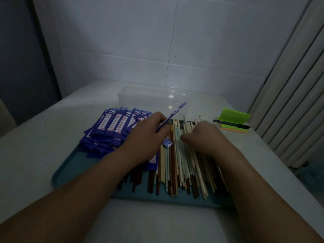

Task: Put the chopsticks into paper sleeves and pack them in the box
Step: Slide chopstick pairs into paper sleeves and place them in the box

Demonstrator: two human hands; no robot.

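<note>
A teal tray [66,170] holds a heap of blue paper sleeves [108,130] on its left and a spread of loose chopsticks [177,169] in brown, cream and pale green on its right. My left hand [147,135] pinches one blue sleeve [175,113], which points up and to the right. My right hand [205,137] lies knuckles-up on the chopsticks with its fingers curled down among them; whether it grips any is hidden. Behind the tray stands a clear plastic box [150,99], open on top.
A black marker [231,123] lies across green and orange sticky notes [235,120] at the right of the white table [35,137]. A ribbed radiator [289,85] stands at the right, a tiled wall behind.
</note>
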